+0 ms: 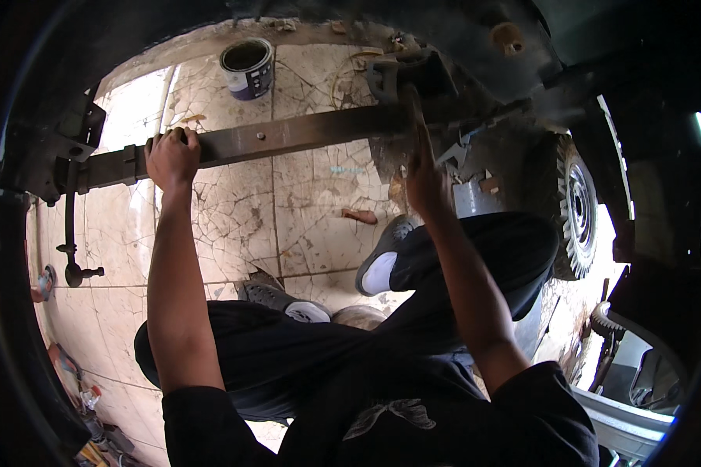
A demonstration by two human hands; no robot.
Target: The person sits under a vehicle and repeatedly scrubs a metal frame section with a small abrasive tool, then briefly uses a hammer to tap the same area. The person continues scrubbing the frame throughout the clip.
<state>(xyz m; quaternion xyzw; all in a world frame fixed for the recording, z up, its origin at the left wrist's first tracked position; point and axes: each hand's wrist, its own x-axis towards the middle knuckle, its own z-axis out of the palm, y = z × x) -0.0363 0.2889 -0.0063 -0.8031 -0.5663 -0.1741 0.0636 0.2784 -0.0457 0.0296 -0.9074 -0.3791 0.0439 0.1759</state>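
Observation:
A long dark leaf spring (304, 134) runs across in front of me, with a rivet on its side and a clamp band near its left end. My left hand (173, 158) is closed over its left part, fingers curled across the top edge. Farther right, my right hand (428, 183) reaches up towards the dark metal bracket (383, 80) at the spring's right part. A narrow dark shape extends from that hand; shadow and blur hide whether it is stretched fingers or a slim tool. A thin link rod (70, 226) hangs from the left end.
An open paint can (248, 68) stands on the cracked tiled floor beyond the spring. A toothed wheel (578, 198) is on the right, above a pale tub (627, 420). Dark bodywork surrounds me overhead. Tools (93, 436) lie lower left; a reddish-brown scrap (359, 216) lies between.

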